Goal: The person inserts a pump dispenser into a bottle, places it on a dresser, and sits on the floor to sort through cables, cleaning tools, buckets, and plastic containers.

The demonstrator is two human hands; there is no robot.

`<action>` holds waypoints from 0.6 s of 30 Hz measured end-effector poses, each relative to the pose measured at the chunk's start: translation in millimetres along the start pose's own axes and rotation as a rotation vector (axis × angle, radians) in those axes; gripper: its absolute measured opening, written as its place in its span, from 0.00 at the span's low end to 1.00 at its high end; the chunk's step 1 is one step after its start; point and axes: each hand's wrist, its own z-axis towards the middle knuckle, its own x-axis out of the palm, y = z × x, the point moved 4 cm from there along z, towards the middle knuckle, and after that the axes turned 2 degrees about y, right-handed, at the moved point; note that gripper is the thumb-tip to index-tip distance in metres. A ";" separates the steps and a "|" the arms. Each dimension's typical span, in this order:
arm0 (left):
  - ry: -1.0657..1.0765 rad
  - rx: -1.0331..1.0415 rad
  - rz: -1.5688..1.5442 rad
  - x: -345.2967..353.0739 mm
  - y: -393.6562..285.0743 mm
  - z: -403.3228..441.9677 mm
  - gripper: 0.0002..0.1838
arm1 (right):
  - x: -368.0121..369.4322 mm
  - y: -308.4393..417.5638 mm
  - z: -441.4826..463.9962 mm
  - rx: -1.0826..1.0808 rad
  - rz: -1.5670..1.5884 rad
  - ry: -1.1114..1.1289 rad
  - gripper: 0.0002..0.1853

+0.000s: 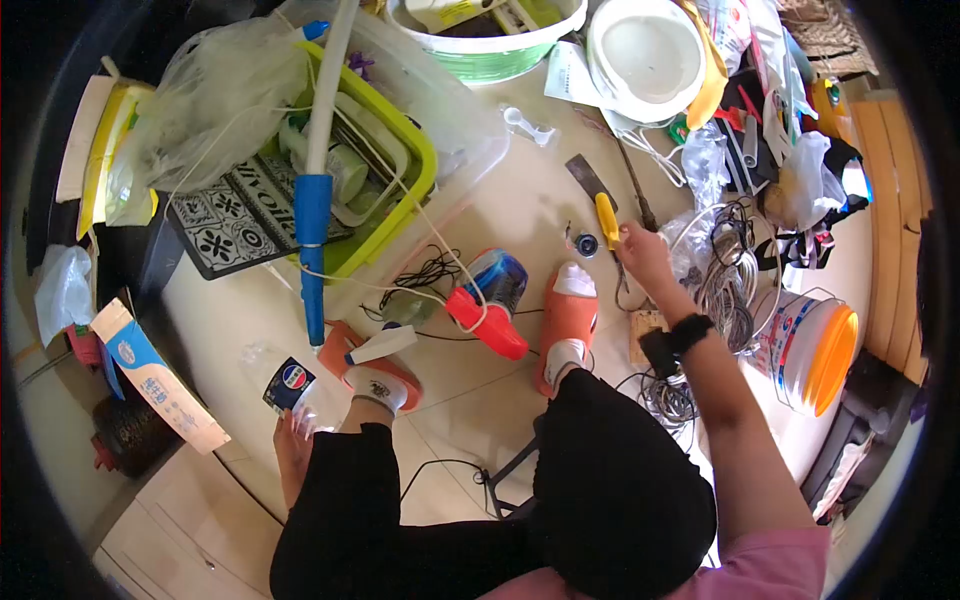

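My right hand (pixel 648 262) is closed at the end of the yellow handle of a flat-bladed knife (pixel 587 180), whose dark, blunt-ended blade points away from me over the floor. A small dark roll (pixel 587 244) lies just left of this hand. Low on the left, my left hand (pixel 292 450) has its fingers round the lower end of a clear plastic bottle (pixel 290 383) with a dark blue label. My leg partly hides that hand. Between my feet lie a red-topped spray bottle (pixel 490 320) and a white nozzle piece (pixel 382 344).
A lime-green basket (pixel 425 165) holds assorted items, with a blue-and-white pole (pixel 313 220) across it. Coiled cables (pixel 728 285) and an orange-lidded bucket (pixel 800 350) stand right. A white bowl-like container (pixel 648 60) is ahead. A carton (pixel 158 375) leans left.
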 end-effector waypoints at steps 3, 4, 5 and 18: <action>-0.007 -0.001 -0.013 -10.0 5.2 -9.1 0.25 | 24.5 0.4 10.4 -0.001 -0.063 -0.036 0.19; -0.008 -0.003 -0.023 -10.9 6.8 -12.2 0.25 | 26.5 1.7 13.9 -0.020 -0.103 -0.046 0.21; -0.047 -0.006 -0.012 -13.1 7.5 -15.3 0.25 | 27.1 1.5 17.5 -0.038 -0.143 -0.055 0.23; -0.112 -0.028 0.021 -28.0 15.6 -11.7 0.24 | -240.5 -56.3 88.4 -0.002 -0.414 -0.636 0.23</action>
